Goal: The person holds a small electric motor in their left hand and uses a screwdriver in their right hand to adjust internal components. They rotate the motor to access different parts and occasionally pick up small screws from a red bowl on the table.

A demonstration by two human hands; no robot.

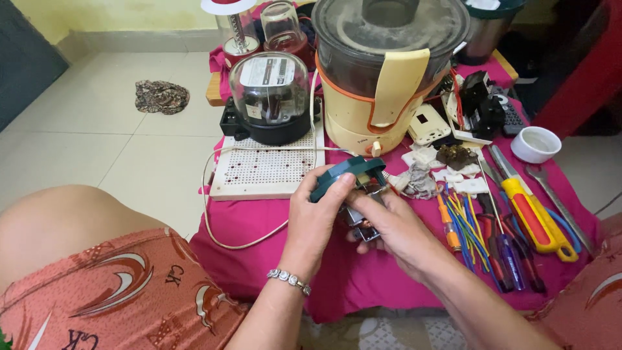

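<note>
Matt teal plastic cover [346, 174] over shiny metal parts [363, 223], above a soft pink cloth [259, 223].

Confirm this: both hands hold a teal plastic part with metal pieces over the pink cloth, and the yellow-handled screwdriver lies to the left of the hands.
Not quite. In the head view the yellow-handled screwdriver lies to the right of the left hand and right hand, among the tools. The teal plastic part and pink cloth are as stated.
</note>
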